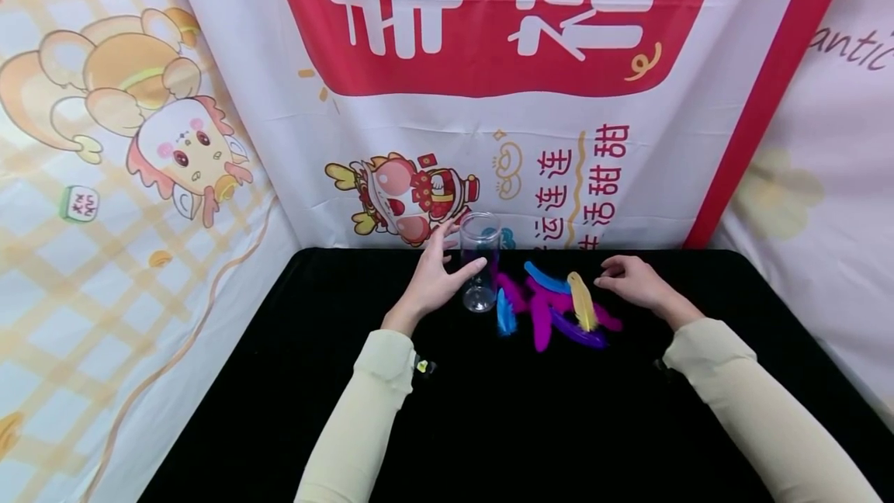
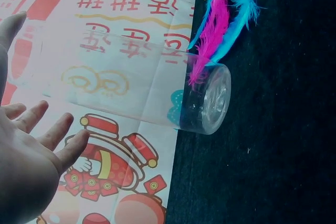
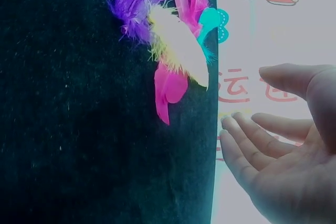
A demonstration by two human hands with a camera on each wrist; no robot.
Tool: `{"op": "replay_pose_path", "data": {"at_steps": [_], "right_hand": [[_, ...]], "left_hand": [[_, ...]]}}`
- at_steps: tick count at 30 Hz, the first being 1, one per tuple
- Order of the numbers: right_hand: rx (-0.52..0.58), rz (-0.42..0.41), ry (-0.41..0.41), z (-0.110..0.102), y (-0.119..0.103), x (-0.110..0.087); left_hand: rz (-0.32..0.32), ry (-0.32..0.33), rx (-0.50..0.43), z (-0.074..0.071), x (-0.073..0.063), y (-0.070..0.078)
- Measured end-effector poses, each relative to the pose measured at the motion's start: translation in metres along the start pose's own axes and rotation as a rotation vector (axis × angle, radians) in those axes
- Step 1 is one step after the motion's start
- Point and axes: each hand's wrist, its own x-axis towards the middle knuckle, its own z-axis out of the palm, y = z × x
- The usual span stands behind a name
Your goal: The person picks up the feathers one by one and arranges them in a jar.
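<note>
A clear cylindrical jar (image 1: 479, 297) stands upright near the table's back edge. Beside it, my left hand (image 1: 434, 274) has thumb and fingers spread around its side; in the left wrist view the fingers look relaxed next to the jar wall (image 2: 216, 99). Just right of the jar lies a loose pile of feathers: magenta (image 1: 541, 323), blue (image 1: 506, 315), purple (image 1: 578, 332) and a pale yellow one (image 1: 583, 303) on top. My right hand (image 1: 637, 282) hovers at the pile's right side, its fingers loosely bent with nothing between them, as the right wrist view shows.
Black cloth covers the table (image 1: 531, 425). Right behind its far edge hangs a printed white and red curtain (image 1: 489, 115). More printed cloth hangs at the left (image 1: 126, 254) and right (image 1: 838, 200) sides.
</note>
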Motion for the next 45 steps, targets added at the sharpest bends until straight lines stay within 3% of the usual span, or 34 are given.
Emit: {"op": "replay_pose_path", "data": {"at_steps": [9,18,45], "right_hand": [[0.012,0.021,-0.057,0.008,0.000,0.007],[0.106,0.044,-0.079,0.014,-0.001,0.012],[0.215,0.104,-0.102,0.025,0.007,0.025]], "left_hand": [[-0.032,-0.001,0.015,0.004,0.003,0.001],[-0.074,-0.007,0.011,0.009,0.006,0.001],[-0.045,0.025,-0.007,0.020,0.017,0.005]]}}
